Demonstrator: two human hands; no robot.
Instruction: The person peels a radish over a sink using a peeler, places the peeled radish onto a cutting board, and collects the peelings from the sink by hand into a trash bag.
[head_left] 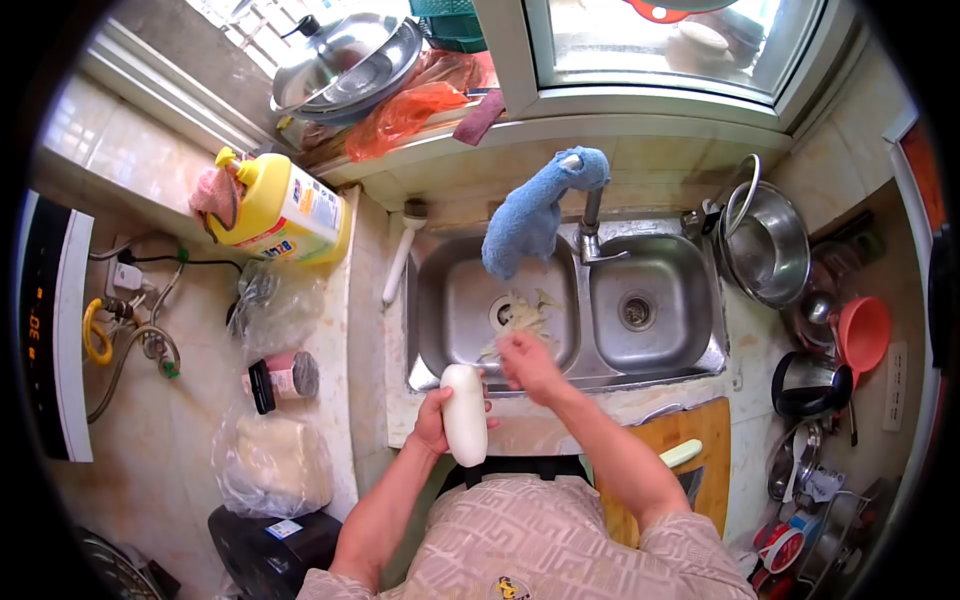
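Observation:
My left hand (430, 420) is wrapped round a peeled white radish (464, 415), held nearly upright in front of the sink's edge. Beside it, my right hand (530, 366) hovers over the front of the left sink basin (445, 290), its fingers curled closed. Whatever those fingers may hold is hidden. Pale peelings (530, 317) lie in that basin around the drain, just beyond my right hand. To the right, partly under my forearm, a wooden cutting board (712, 440) carries a pale green-white vegetable piece (682, 453) and a dark blade, partly covered.
A blue cloth (525, 215) drapes over the faucet (590, 238). The right basin (665, 275) adjoins the left one. Metal bowls (775, 250), a red ladle-like scoop (862, 335) and a kettle (812, 385) crowd the right counter. A yellow detergent jug (290, 215) stands left.

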